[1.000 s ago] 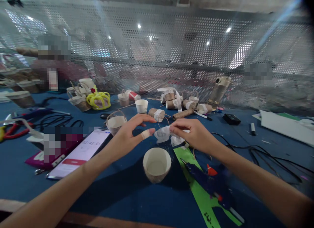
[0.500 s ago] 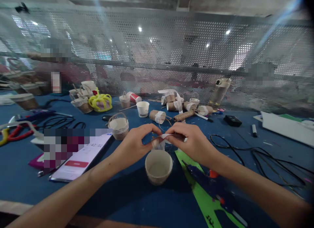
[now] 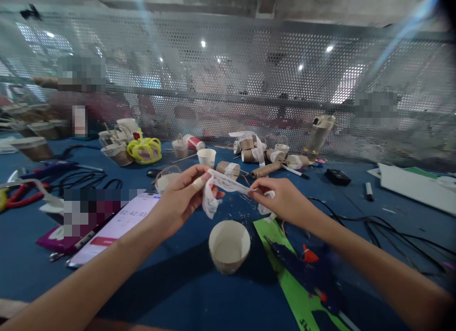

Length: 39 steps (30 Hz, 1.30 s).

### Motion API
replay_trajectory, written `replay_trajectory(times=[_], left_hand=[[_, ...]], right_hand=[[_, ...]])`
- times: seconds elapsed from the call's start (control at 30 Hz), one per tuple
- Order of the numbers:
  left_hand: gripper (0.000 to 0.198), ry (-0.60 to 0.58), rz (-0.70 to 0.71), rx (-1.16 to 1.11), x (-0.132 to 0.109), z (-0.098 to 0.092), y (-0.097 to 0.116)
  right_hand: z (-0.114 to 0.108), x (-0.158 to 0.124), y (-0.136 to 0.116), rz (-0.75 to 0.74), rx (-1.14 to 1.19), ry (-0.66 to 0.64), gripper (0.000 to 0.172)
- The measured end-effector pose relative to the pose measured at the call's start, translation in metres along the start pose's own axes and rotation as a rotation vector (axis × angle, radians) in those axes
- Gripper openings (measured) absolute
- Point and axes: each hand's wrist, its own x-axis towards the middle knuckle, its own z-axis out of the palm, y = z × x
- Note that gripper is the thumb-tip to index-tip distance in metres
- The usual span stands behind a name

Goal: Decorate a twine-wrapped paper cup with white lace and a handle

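Both hands are raised over the blue table (image 3: 185, 293), a white lace ribbon (image 3: 231, 183) pulled taut between them.

Left hand (image 3: 180, 198): thumb and forefinger pinch the ribbon's left end, the other fingers loosely curled. There is a pale plaster on one fingertip (image 3: 198, 183). A loose tail of ribbon droops from this pinch toward 6 o'clock.

Right hand (image 3: 285, 200): fingertips pressed together on the ribbon's right end, knuckles up. More white ribbon is bunched under the palm.

Ribbon's long axis: roughly 9 to 3 o'clock, the right end a little lower, so it slants toward 4 o'clock. It hangs in the air, clear of the table.

At 6 o'clock from the ribbon stands an open paper cup (image 3: 245, 236), upright and apart from both hands. At 4 o'clock from the cup a dark blue glue gun (image 3: 302, 269) lies on a green strip (image 3: 295, 293). At 9 o'clock from the cup is a phone (image 3: 117, 222), screen up.

At 12 o'clock from the hands lie twine spools (image 3: 228, 168) and small cups in front of a perforated mesh screen (image 3: 249, 74).

Hard to make out:
- The ribbon's ends are hidden inside both pinches.
- The bunch under the right palm is mostly covered.
- The glue gun's nozzle end is blurred.
- The phone's far end is pixelated.
- Both forearms are cut off by the frame edge.
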Motion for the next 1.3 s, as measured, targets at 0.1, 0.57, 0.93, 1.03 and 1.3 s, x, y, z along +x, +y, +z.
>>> replay_trajectory(times=[0.1, 0.57, 0.93, 1.03, 1.3], left_hand=[[0.008, 0.077, 0.069, -0.225, -0.001, -0.001, 0.014], [0.016, -0.236, 0.070, -0.148, -0.013, -0.004, 0.023], [0.008, -0.342, -0.034, -0.016, -0.014, -0.010, 0.014], [0.013, -0.351, -0.049, 0.035, -0.015, -0.011, 0.017], [0.026, -0.483, -0.119, 0.047, -0.015, -0.014, 0.017]], right_hand=[[-0.006, 0.004, 0.019, -0.052, -0.005, -0.133, 0.023], [-0.069, 0.004, 0.095, 0.080, -0.550, 0.256, 0.028], [-0.073, -0.007, 0.045, -0.073, -0.447, -0.158, 0.031], [-0.051, -0.004, 0.008, -0.182, -0.401, -0.213, 0.029], [-0.033, 0.042, 0.036, -0.217, -0.491, -0.264, 0.014]])
